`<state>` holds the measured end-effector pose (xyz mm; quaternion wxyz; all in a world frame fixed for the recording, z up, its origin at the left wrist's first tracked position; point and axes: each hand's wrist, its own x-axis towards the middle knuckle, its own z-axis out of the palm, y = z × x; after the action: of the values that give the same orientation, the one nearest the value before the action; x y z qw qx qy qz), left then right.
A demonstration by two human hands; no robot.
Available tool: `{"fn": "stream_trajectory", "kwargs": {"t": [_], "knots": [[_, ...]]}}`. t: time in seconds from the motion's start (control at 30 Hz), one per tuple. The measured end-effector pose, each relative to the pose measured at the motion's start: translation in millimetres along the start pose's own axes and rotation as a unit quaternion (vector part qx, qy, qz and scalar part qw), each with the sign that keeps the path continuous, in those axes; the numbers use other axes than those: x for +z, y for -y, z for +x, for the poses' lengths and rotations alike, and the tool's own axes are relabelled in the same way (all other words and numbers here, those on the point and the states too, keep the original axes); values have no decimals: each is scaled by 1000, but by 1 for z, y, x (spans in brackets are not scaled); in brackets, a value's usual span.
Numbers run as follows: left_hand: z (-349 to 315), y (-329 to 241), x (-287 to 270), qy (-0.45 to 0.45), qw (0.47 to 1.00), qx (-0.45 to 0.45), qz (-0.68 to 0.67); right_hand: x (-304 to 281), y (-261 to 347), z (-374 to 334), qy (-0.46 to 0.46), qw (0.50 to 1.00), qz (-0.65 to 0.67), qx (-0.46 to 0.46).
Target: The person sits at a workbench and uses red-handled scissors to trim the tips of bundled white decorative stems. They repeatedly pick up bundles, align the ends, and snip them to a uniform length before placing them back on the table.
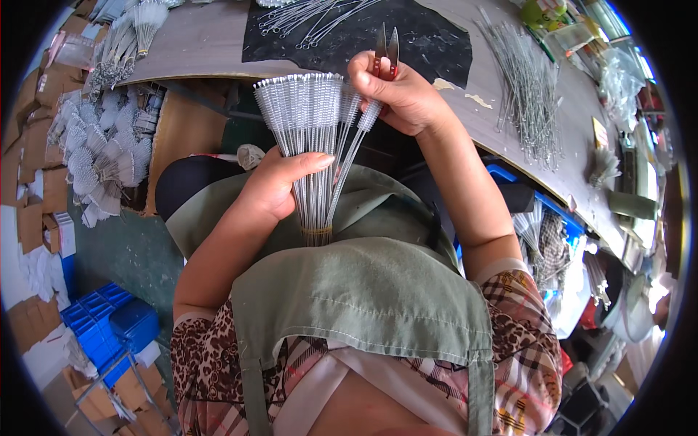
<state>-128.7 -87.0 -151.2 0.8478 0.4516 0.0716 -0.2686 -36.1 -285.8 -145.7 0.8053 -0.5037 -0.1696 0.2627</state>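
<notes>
My left hand point(280, 185) is wrapped round a bundle of thin wire tube brushes point(299, 109) above my lap. Their white bristle heads fan out at the top, and a yellowish band point(316, 232) circles the wire stems lower down. My right hand point(411, 98) grips a small pair of scissors point(387, 52) with red handles, blades pointing up and slightly apart. Its lower fingers are beside one or two brushes point(369, 116) that lean away from the right side of the bundle; whether they pinch these is partly hidden.
On the grey table point(203, 40) lies a black mat point(429, 43) with loose looped wires point(313, 22). A heap of wire brushes point(523, 94) covers the right side. Bundled brushes point(109, 152) fill a box at left; a blue crate point(98, 320) stands on the floor.
</notes>
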Motion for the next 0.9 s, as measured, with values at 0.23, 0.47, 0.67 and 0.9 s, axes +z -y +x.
{"fn": "stream_trajectory", "kwargs": {"t": [0.23,0.47,0.67,0.9], "knots": [[-3,1,5,2,1000,30,8,1,0,-7,9,996,-19,-84],[-6,-1,11,6,999,44,14,0,2,-8,-5,991,-92,-98],[-5,2,6,5,999,41,13,-1,2,-7,34,997,3,-63],[-6,3,8,13,999,41,-11,0,0,-7,-5,1000,22,-5]]}}
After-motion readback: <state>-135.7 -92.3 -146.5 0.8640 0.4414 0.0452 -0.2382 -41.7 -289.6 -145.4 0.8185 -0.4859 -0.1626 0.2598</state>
